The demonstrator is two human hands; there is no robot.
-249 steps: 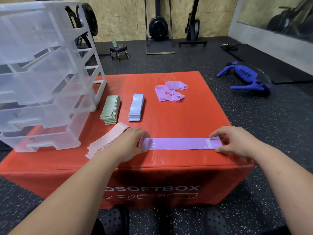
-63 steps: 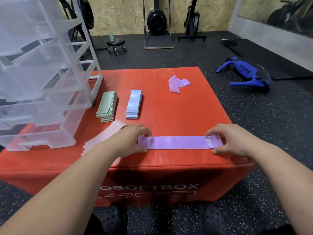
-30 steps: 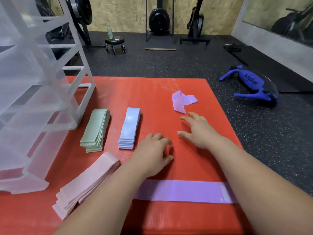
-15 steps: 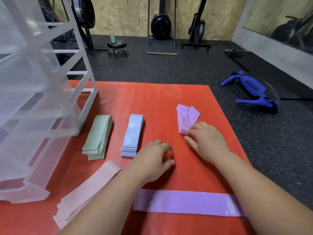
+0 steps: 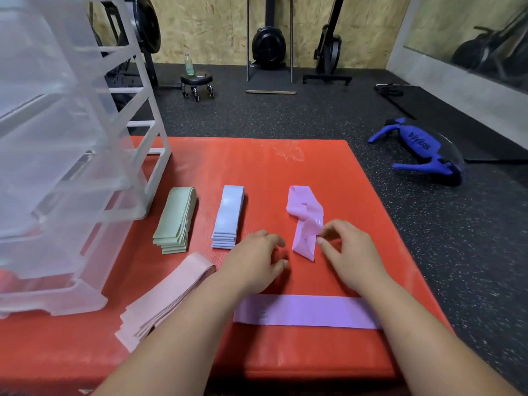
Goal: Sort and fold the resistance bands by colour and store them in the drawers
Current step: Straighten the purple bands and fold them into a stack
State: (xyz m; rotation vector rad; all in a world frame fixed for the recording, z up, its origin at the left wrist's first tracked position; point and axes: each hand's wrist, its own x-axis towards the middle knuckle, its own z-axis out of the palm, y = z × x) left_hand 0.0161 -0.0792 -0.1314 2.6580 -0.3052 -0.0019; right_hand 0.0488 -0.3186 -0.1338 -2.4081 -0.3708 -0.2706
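Observation:
A crumpled purple band lies on the red soft box; my right hand pinches its right edge near its lower end. My left hand rests on the box just left of it, fingers loosely curled, holding nothing. A flattened purple band lies crosswise under my forearms. Folded stacks sit to the left: green, blue and pink. The clear plastic drawer unit stands at the box's left side.
The box's right edge drops to the black rubber floor. A blue device lies on the floor at right. A small wheeled stool with a bottle and gym machines stand at the back wall.
Both hands left the flat purple band and reached forward. My right hand took the crumpled purple band and drew it nearer, stretching it out lengthwise. My left hand stays on the box.

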